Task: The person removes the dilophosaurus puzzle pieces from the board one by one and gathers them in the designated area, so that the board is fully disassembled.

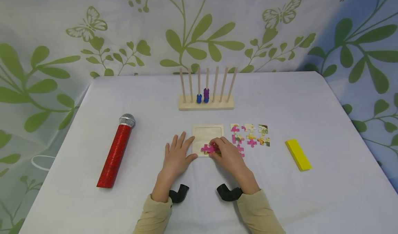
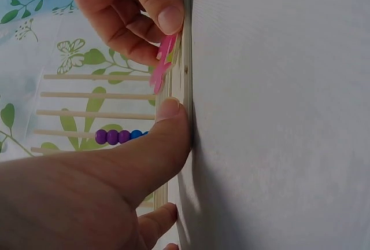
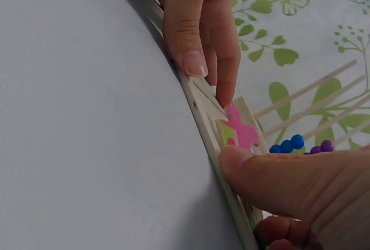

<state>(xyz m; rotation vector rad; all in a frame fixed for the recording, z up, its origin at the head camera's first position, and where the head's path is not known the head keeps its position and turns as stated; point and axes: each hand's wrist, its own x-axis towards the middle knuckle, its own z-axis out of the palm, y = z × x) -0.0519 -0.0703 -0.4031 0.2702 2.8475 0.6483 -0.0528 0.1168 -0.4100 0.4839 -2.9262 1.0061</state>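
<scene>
A pink puzzle piece [image 1: 207, 148] with a bit of green is pinched between the thumb and fingers of my right hand [image 1: 229, 157], over the lower part of a square wooden puzzle tray [image 1: 205, 133]. In the right wrist view the pink piece [image 3: 245, 135] tilts up from the tray, its far end under my thumb. My left hand [image 1: 176, 157] rests spread at the tray's left side, thumb on the lower left corner and fingertips by the left rim. Several loose puzzle pieces [image 1: 251, 142] lie in rows just right of the tray, some partly behind my right hand.
Behind the tray stands a wooden bead rack [image 1: 206, 106] with upright pegs and blue and purple beads. A red microphone [image 1: 115, 154] lies at left, a yellow block [image 1: 298, 155] at right. The white table [image 1: 329, 123] meets a leaf-patterned cloth at the back.
</scene>
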